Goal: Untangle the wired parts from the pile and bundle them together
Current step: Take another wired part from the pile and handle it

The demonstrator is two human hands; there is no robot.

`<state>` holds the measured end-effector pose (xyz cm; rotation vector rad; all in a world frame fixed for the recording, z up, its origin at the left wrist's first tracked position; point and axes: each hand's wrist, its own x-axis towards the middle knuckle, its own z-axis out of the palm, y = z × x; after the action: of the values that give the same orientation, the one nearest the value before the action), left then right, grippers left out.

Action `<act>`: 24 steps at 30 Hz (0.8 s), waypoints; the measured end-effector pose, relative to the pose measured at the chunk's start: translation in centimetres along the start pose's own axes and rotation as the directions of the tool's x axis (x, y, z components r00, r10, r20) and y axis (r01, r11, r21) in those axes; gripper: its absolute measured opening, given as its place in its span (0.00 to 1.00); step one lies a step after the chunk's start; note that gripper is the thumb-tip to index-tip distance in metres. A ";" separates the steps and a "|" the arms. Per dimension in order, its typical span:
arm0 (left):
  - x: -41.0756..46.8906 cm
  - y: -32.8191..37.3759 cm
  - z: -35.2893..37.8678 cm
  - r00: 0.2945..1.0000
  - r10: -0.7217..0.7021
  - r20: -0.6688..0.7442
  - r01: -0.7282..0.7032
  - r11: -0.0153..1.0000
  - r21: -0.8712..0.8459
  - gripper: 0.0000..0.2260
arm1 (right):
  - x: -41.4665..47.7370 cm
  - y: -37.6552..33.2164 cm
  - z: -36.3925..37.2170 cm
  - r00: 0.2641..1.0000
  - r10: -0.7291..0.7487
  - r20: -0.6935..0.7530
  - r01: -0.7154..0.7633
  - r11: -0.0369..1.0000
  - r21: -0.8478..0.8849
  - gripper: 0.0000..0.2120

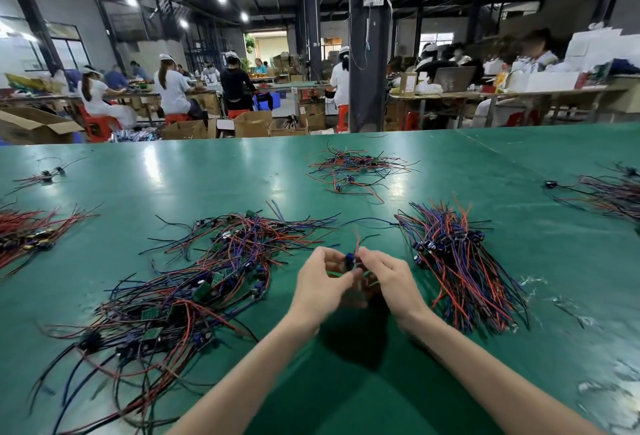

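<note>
A tangled pile [180, 282] of small green circuit boards with red, blue and black wires sprawls over the green table at my left. To the right lies a sorted bundle [460, 268] with its wires lined up. Between them, above the table, my left hand [322, 282] and my right hand [391, 279] both pinch one wired part [349, 261], a small board with a blue component. Its red wire sticks upward between my fingers. The rest of the part is hidden behind my fingers.
A smaller tangle [356, 171] lies farther back at centre. More wired parts sit at the left edge [27, 234], far left [48, 173] and right edge [609, 192]. Clear scraps [609, 396] lie at the near right. Beyond the green table [207, 175], seated workers and cardboard boxes.
</note>
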<state>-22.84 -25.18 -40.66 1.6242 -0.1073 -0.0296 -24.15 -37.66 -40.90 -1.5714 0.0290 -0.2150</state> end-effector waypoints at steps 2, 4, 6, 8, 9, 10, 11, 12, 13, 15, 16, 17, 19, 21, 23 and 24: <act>-0.4 0.1 0.1 0.997 -0.010 0.073 0.018 0.994 -0.110 0.09 | 0.2 -0.2 -0.1 0.998 0.068 0.018 -0.070 0.987 0.146 0.10; -0.7 0.6 -0.1 0.993 -0.016 0.115 0.037 0.981 -0.189 0.08 | 0.1 -0.6 -0.2 0.991 0.128 0.042 -0.135 0.956 0.261 0.06; -0.8 0.9 -0.3 0.989 -0.040 0.145 0.073 0.970 -0.231 0.08 | 0.1 -0.9 -0.4 0.984 0.162 0.079 -0.179 0.927 0.329 0.03; -1.0 1.2 -0.4 0.981 -0.073 0.178 0.119 0.958 -0.260 0.09 | 0.1 -1.1 -0.6 0.978 0.182 0.101 -0.206 0.907 0.367 0.03; -1.0 1.3 -0.5 0.977 -0.090 0.195 0.142 0.952 -0.272 0.09 | 0.1 -1.2 -0.7 0.976 0.194 0.102 -0.219 0.898 0.382 0.03; -1.2 1.3 -0.5 0.970 -0.107 0.218 0.168 0.945 -0.281 0.09 | 0.1 -1.2 -0.8 0.973 0.209 0.097 -0.231 0.890 0.392 0.03; -1.3 1.4 -0.7 0.960 -0.124 0.251 0.192 0.944 -0.268 0.09 | 0.2 -1.3 -0.8 0.971 0.223 0.090 -0.240 0.885 0.398 0.03; -1.3 1.5 -0.8 0.947 -0.139 0.290 0.207 0.954 -0.219 0.08 | 0.3 -1.4 -0.9 0.969 0.232 0.083 -0.246 0.883 0.400 0.03; -1.3 1.6 -1.1 0.935 -0.149 0.321 0.202 0.969 -0.140 0.07 | 0.3 -1.5 -1.0 0.968 0.237 0.079 -0.248 0.884 0.397 0.04; -1.2 1.9 -1.5 0.936 -0.154 0.316 0.178 0.983 -0.049 0.04 | 0.4 -1.7 -1.3 0.967 0.240 0.090 -0.256 0.892 0.373 0.05; -1.0 2.1 -1.8 0.948 -0.156 0.277 0.178 0.983 -0.053 0.03 | 0.4 -1.8 -1.4 0.963 0.249 0.106 -0.270 0.897 0.350 0.06; -0.8 2.2 -2.0 0.958 -0.157 0.238 0.179 0.981 -0.074 0.03 | 0.4 -1.8 -1.4 0.956 0.264 0.128 -0.292 0.902 0.318 0.06; -0.5 2.4 -2.2 0.970 -0.139 0.198 0.162 0.981 -0.106 0.04 | 0.2 -1.9 -1.3 0.938 0.301 0.170 -0.336 0.910 0.244 0.05; -0.5 2.2 -2.1 0.973 -0.106 0.203 0.131 0.985 -0.109 0.04 | 0.0 -1.8 -1.0 0.922 0.322 0.215 -0.364 0.910 0.197 0.05; -0.7 1.9 -1.8 0.973 -0.079 0.219 0.104 0.989 -0.105 0.03 | -0.3 -1.7 -0.7 0.908 0.317 0.275 -0.369 0.915 0.163 0.05; -0.8 1.8 -1.7 0.972 -0.069 0.225 0.094 0.990 -0.103 0.03 | -0.4 -1.7 -0.5 0.904 0.308 0.296 -0.362 0.920 0.149 0.05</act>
<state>-23.54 -23.51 -38.81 1.5075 -0.2068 -0.2760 -24.85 -38.11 -39.25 -1.3560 0.0657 0.2630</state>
